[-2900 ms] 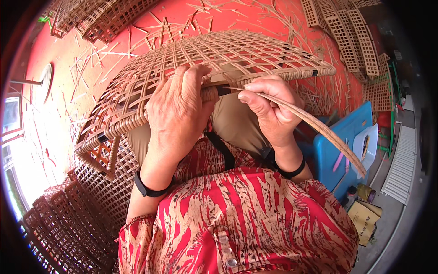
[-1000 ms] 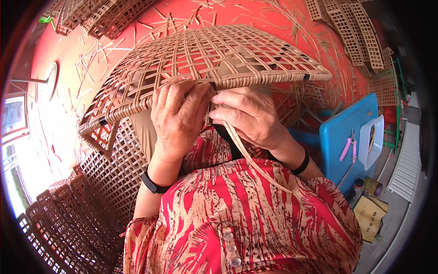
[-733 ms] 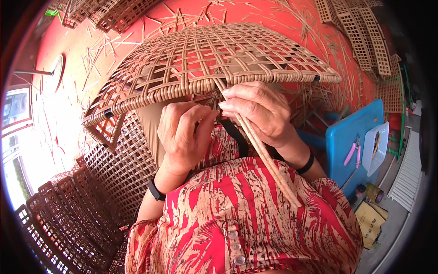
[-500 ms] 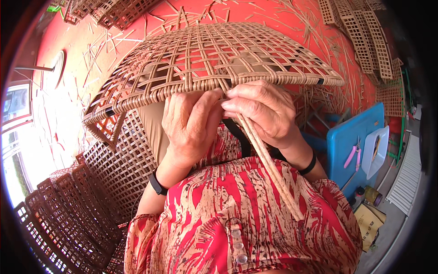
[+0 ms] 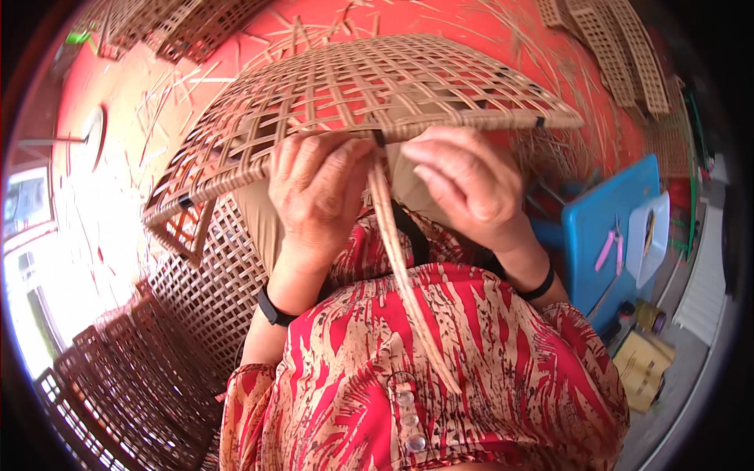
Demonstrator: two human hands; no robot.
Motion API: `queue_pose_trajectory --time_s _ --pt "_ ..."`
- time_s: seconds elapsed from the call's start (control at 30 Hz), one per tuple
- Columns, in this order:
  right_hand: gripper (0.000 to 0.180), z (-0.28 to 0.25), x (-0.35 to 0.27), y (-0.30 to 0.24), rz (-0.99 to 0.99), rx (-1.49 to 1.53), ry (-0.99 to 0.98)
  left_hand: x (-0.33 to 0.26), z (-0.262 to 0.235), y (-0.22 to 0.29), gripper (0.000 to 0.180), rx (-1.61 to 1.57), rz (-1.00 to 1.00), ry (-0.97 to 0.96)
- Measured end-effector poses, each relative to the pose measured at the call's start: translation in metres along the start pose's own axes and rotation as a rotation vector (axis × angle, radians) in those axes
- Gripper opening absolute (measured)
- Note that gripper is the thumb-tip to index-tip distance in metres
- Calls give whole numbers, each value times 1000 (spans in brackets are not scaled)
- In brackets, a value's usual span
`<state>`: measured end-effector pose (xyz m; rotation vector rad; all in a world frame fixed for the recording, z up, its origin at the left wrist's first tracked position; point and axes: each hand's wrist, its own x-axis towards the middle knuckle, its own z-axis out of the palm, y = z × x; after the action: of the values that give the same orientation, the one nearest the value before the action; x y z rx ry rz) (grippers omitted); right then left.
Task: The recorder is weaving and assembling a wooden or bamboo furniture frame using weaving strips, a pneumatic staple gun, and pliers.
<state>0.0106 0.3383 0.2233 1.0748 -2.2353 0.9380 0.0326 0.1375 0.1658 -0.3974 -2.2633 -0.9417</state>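
Note:
A woven rattan basket piece (image 5: 330,86) with an open lattice and a wrapped rim rests across my lap, its rim toward me. My left hand (image 5: 316,184) is closed on this rim, thumb and fingertips beside a dark band on it. From the rim by those fingertips hang pale cane strands (image 5: 399,271), lying down over my patterned shirt. To the right, my right hand (image 5: 475,177) is just below the rim, its fingers half bent and a little apart, clear of the strands. I see nothing between its fingers.
Brown woven basket pieces (image 5: 129,377) are stacked at the lower left, with more (image 5: 620,55) at the far right. Cane offcuts (image 5: 169,102) litter the red floor. A blue table (image 5: 585,235) on the right holds pink-handled cutters (image 5: 606,251) and a white tray (image 5: 648,243).
My right hand has come off the strands and shifted right. The strands' hanging ends have swung left. My left hand stays at the rim, slightly higher.

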Motion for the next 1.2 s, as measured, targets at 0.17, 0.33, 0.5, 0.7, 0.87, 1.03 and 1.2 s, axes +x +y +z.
queue_pose_trajectory --time_s 0.17,0.33,0.5,0.7,0.87,1.03,1.2 --pt "34 -61 -54 -9 386 -60 33 -2 4 12 21 17 119 62" --pt "33 -120 -126 -33 747 -172 262 0 -5 -11 16 -103 209 14" --pt "37 -223 -204 -22 1162 -598 634 -11 0 -36 14 -42 -10 -107" --pt "51 -370 -359 -57 1569 -1581 114 -1 3 -2 18 -109 235 -39" --pt "69 -473 -496 -85 1727 -984 50 -7 -10 -10 24 -106 4 -51" --pt "71 -505 -584 -83 1628 -1083 2 -5 -4 -13 18 -25 46 7" --pt "66 -491 -543 -100 1582 -1271 -28 1 -6 -10 23 -29 113 43"
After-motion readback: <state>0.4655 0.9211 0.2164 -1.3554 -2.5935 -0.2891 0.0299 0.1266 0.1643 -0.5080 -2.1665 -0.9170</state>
